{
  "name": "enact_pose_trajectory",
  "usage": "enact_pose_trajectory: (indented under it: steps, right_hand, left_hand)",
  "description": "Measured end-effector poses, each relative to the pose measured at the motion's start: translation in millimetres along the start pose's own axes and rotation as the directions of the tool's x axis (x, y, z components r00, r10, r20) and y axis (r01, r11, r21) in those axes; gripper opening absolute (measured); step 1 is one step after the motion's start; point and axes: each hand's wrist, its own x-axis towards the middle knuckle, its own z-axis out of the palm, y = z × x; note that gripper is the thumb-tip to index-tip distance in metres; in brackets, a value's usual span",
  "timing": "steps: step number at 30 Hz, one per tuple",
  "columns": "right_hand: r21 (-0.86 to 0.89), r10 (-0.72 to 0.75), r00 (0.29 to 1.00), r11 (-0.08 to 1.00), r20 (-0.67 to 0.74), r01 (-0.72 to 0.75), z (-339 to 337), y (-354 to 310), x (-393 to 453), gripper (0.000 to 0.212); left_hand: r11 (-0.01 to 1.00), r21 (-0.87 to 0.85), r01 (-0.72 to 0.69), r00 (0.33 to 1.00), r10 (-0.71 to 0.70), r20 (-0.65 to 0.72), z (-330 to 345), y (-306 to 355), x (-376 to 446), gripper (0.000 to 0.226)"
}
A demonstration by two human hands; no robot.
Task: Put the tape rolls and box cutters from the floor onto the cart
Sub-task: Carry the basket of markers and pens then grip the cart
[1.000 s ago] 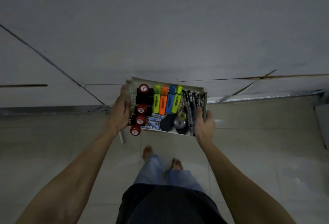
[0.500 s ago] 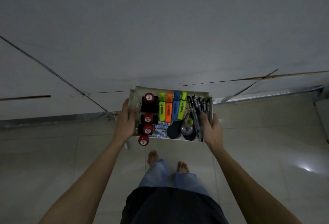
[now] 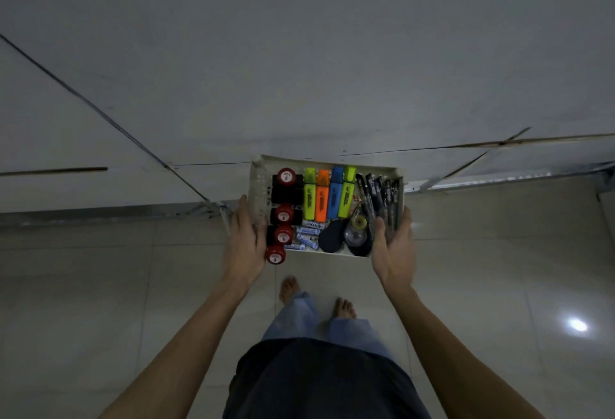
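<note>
I hold a white perforated basket (image 3: 258, 182) out in front of me over the tiled floor. My left hand (image 3: 244, 239) grips its left side and my right hand (image 3: 392, 245) grips its right side. Inside lie red-capped black bottles (image 3: 285, 179), a row of highlighters (image 3: 327, 197) in green, orange and blue, several black pens (image 3: 377, 190), small blue batteries (image 3: 307, 239), a clear tape dispenser (image 3: 356, 232) and a dark oval object (image 3: 331, 239). No tape rolls or box cutters on the floor and no cart are in view.
A pale grey wall (image 3: 299, 52) with thin cracks and a dark cable fills the upper view, meeting the floor at a metal strip (image 3: 499, 180). My bare feet (image 3: 289, 288) stand on glossy beige tiles. A light glare (image 3: 578, 324) shows on the floor at right.
The basket and both hands have shifted slightly right and lower in view, and the view has tilted, showing more floor and the glare at right. My grip is unchanged.
</note>
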Motion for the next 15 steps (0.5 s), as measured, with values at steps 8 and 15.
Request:
enact_pose_trajectory:
  steps: [8,15]
  right_hand:
    - [-0.026,-0.157,0.973,0.986,0.172,0.163,-15.6,4.6,2.3,0.111]
    - [-0.104,-0.284,0.889,0.935,0.358,0.34,-25.6,16.4,9.5,0.158]
  left_hand:
    - [0.985,-0.036,-0.171,0.971,0.175,0.161,-19.2,-6.5,-2.0,0.083]
    - [0.922,0.102,-0.374,0.881,0.318,0.351,-37.3,-8.4,7.0,0.135]
